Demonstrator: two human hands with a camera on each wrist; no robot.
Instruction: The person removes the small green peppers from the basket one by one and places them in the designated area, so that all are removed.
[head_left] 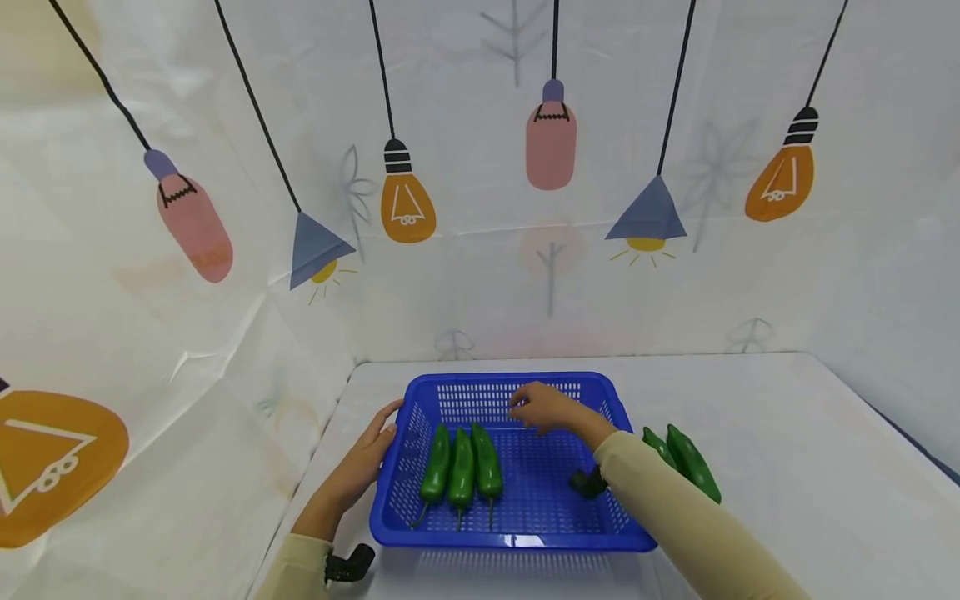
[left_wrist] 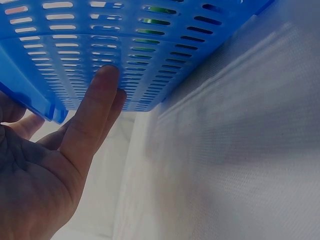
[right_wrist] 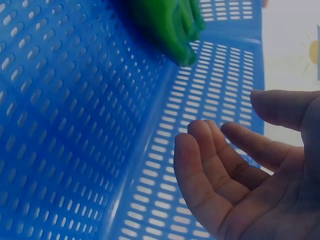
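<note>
A blue plastic basket [head_left: 517, 540] with slotted walls stands on the white table. Three long green peppers [head_left: 462, 467] lie side by side in its left half, stems toward the near side. At the left rim, my left hand [head_left: 358, 465] rests with fairly straight fingers against the outside wall; its fingertips [left_wrist: 106, 75] touch the slots in the left wrist view. Over the basket's back part hovers my right hand [head_left: 546, 407], fingers loosely bent and holding nothing. In the right wrist view its palm and fingers show beside the wall, with pepper ends [right_wrist: 177, 40] beyond.
More green peppers [head_left: 693, 462] lie on the table [head_left: 795, 467] right of the basket, partly hidden behind my right sleeve [head_left: 675, 508]. A white sheet printed with lamps [head_left: 551, 146] hangs behind and at the left. Each wrist carries a small black camera mount [head_left: 350, 564].
</note>
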